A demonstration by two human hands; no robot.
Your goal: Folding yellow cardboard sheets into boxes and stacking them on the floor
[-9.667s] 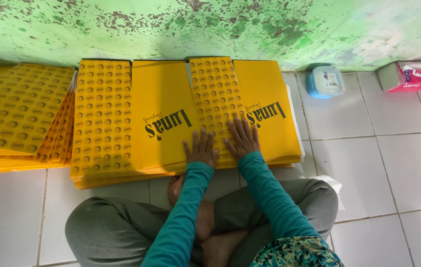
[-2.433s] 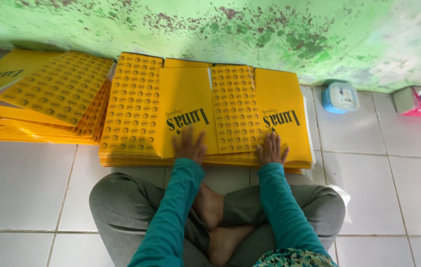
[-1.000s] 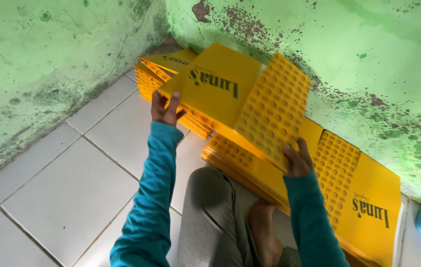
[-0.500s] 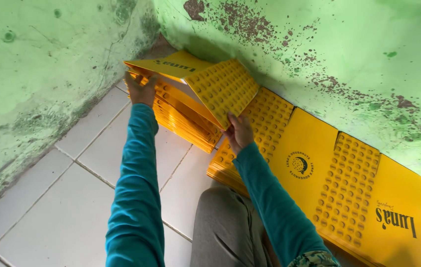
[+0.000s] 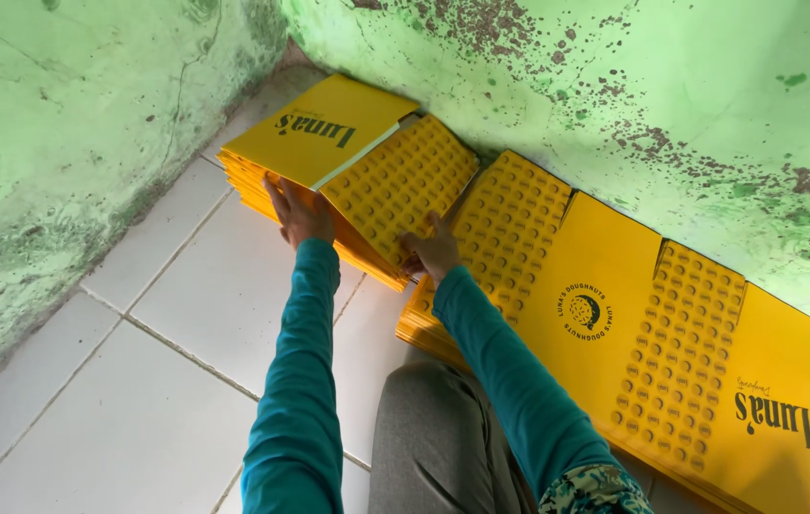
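Reaching: we stretch both arms out to the folded yellow cardboard sheet [image 5: 353, 157] that lies on top of the left stack [image 5: 262, 195] in the corner.
Left hand [image 5: 298, 211]: we press it flat against the near edge of the top sheet, fingers spread and open, touching rather than clasping anything.
Right hand [image 5: 432, 251]: we rest it at the sheet's near right corner, on the panel with the dotted print; the fingers curl at the edge, but we cannot tell whether they pinch it.
Top sheet: it lies a little askew on its stack, one plain yellow panel and one dotted panel facing up.
Right stack [image 5: 633, 333]: we see a second pile of flat yellow sheets just beside the first, along the green wall [image 5: 614, 86].
Floor [image 5: 167, 333]: white tiles, with our grey-clad knee [image 5: 424, 447] below the arms.
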